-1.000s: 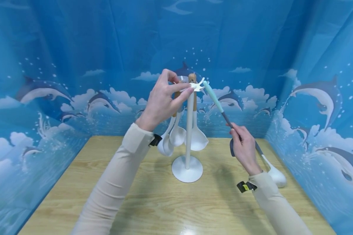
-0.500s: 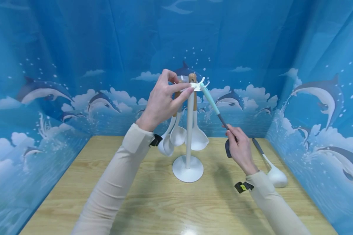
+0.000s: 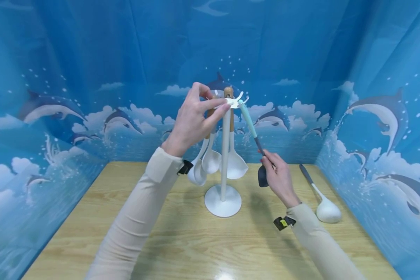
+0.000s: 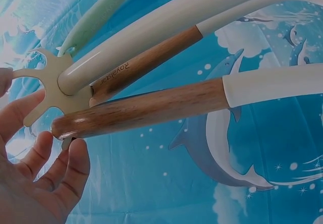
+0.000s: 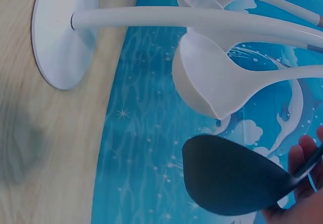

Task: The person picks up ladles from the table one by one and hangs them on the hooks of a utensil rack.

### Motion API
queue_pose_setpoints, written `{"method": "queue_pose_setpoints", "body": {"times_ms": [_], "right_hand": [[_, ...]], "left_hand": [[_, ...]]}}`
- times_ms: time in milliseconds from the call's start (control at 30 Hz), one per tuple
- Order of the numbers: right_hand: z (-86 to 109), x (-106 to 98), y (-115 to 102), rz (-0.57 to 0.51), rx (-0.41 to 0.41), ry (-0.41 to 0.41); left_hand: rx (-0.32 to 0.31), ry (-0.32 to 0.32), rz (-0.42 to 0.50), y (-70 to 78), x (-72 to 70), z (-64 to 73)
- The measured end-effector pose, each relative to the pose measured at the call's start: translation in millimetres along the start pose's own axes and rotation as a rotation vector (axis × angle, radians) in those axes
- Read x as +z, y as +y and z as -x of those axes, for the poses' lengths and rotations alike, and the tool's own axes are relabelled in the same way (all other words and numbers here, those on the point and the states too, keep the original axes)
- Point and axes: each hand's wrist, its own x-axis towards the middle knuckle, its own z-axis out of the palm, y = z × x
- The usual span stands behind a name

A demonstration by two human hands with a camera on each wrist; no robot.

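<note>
The right hand [image 3: 280, 177], gripping the teal-handled ladle [image 3: 248, 121] by its shaft, had swung it inward and steeper, nearer a straight hang at the top of the white stand [image 3: 225, 155] (whether hooked, I couldn't tell), pinched by the left hand [image 3: 195, 117]
</note>
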Motion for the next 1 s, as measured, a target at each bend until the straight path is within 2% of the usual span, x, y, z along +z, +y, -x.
{"method": "queue_pose_setpoints", "body": {"times_ms": [267,500,1000], "right_hand": [[-5.6,12,0,-0.046,0.017,-0.052],[-9.3,22,-2,-0.083,0.047,-0.099],[-17.3,32,-3,-0.075,0.091,-0.163]], "left_hand": [[0.019,0.01,-0.007,-0.5,0.0,-1.0],[0.012,0.01,-0.002,-1.0,0.3,-0.2],[0.039,0.016,-0.002,-2.3,1.6,-0.2]]}}
